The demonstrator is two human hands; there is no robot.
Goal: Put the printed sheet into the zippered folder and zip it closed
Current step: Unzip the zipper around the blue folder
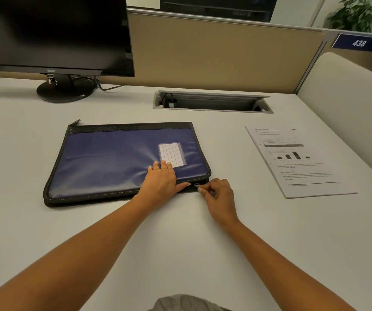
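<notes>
A blue zippered folder point(113, 160) with black edging and a white label pocket lies flat in the middle of the desk. My left hand point(161, 178) rests flat on its near right part, fingers spread and pressing down. My right hand point(220, 194) pinches the small metal zipper pull point(196, 185) at the folder's near right corner. The printed sheet point(297, 160), with text and a bar chart, lies on the desk to the right of the folder, apart from both hands.
A black monitor point(52, 32) on a round stand sits at the back left. A recessed cable tray point(212, 102) is set into the desk behind the folder. A beige partition point(214, 52) runs along the back, and a padded wall point(349, 104) closes the right side.
</notes>
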